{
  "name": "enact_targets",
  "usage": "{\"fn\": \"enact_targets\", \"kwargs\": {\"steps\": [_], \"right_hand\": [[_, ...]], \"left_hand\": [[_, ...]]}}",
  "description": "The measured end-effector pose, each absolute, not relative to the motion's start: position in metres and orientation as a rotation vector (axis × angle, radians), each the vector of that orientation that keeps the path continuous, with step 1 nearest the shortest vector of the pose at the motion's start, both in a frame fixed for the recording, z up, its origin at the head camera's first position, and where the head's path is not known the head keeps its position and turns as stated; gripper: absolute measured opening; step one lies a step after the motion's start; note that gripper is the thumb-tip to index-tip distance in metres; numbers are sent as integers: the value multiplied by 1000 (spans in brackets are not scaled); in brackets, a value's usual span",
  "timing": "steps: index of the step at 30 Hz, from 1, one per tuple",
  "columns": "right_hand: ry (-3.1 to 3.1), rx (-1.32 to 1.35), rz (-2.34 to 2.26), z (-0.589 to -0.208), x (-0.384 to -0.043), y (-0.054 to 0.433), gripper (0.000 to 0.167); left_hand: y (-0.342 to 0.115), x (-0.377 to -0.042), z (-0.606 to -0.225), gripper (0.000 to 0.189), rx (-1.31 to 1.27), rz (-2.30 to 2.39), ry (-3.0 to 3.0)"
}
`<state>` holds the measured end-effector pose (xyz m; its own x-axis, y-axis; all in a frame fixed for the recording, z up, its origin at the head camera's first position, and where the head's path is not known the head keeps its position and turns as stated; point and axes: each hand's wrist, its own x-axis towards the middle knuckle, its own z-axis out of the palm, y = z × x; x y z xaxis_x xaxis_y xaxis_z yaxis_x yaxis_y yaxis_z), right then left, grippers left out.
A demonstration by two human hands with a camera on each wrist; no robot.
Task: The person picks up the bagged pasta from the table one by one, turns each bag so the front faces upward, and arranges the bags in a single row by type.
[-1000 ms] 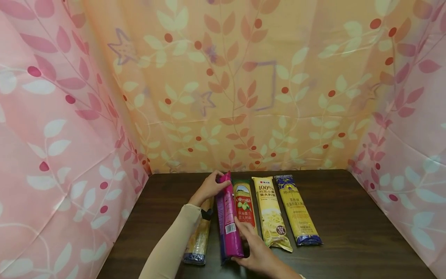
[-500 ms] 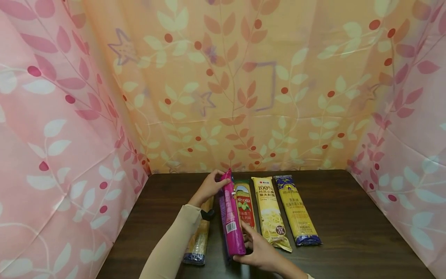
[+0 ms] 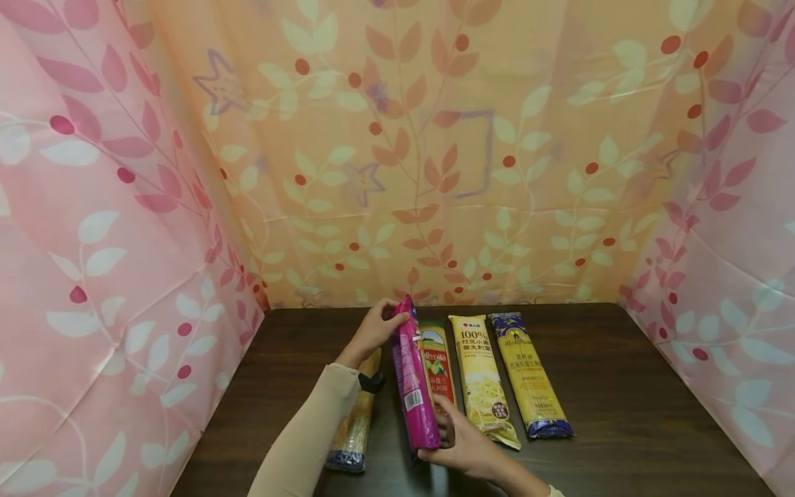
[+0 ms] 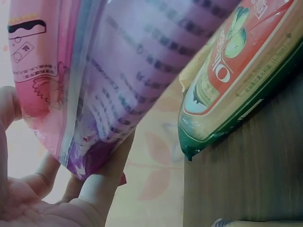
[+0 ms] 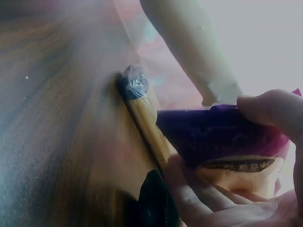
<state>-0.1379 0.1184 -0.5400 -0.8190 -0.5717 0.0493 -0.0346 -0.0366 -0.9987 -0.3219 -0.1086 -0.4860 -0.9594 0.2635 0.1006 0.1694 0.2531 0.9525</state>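
Both hands grip a long pink and purple packet [image 3: 411, 373], held on edge over the row of pasta packs. My left hand [image 3: 373, 333] pinches its far end; in the left wrist view purple film with printed text [image 4: 132, 61] fills the upper part. At the near end my right hand [image 3: 462, 442] holds it between thumb and fingers, its purple end [image 5: 213, 132] showing in the right wrist view. A red and green Olivoilà pasta pack [image 3: 435, 366] lies just to the right, partly covered by the packet and the right hand.
To the left lies a clear pasta pack with a blue end [image 3: 350, 442], partly behind the left forearm. Right of the red pack lie a cream spaghetti pack [image 3: 484, 379] and a yellow pack with blue ends [image 3: 534, 379]. Patterned curtains surround the dark wooden table [image 3: 633, 414].
The pink and purple packet has risen slightly and shifted a little right at its near end, tipping over more of the red pack. Both hands have kept their hold.
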Motion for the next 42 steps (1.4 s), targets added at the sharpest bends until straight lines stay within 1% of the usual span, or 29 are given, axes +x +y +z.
{"fn": "enact_targets", "kwargs": {"steps": [7, 14, 17, 24, 29, 37, 42], "right_hand": [[1757, -610, -1967, -538, -139, 115, 97], [1641, -562, -2038, -534, -139, 110, 115], [1639, -572, -2029, -532, -139, 109, 119], [1792, -589, -1980, -530, -140, 111, 117], [1821, -570, -1991, -532, -136, 110, 121], [1748, -557, -2057, -538, -134, 105, 128], [1873, -631, -2007, -542, -136, 104, 128]], "left_hand": [[-110, -320, -486, 36, 417, 1876, 2340], [-115, -320, -484, 36, 472, 1906, 2242], [-116, -320, -484, 37, 502, 1888, 2229], [-123, -321, -486, 40, 481, 1831, 2284], [-128, -320, -483, 49, 457, 1766, 2278], [-133, -320, -477, 47, 437, 1765, 2201], [-133, -320, -478, 54, 382, 1795, 2211]]}}
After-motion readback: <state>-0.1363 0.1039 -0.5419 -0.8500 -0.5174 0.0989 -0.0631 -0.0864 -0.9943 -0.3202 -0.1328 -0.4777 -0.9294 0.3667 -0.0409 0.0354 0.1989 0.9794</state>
